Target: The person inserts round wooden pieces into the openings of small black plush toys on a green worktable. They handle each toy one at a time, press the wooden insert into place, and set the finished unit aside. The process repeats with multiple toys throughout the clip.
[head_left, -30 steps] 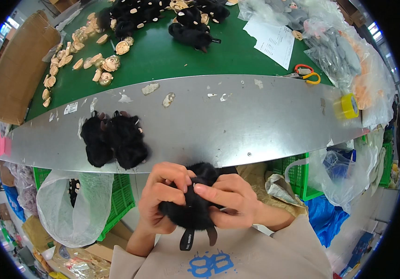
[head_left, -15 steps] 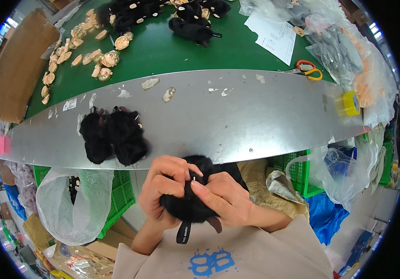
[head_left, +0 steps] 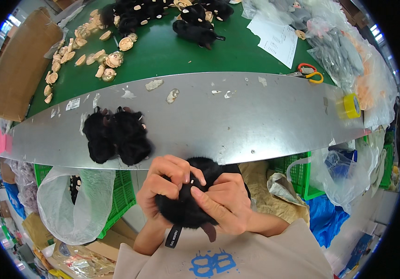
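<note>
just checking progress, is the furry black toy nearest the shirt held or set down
Held: the left hand and right hand grip the black toy from both sides.

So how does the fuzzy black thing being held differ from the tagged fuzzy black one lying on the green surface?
The held piece is between the left hand and right hand; the lying piece rests untouched on the green surface.
The held piece's tag hangs toward the picture's bottom; the lying piece's tag points right.
Both are black and furry, with a dark tag.
</note>
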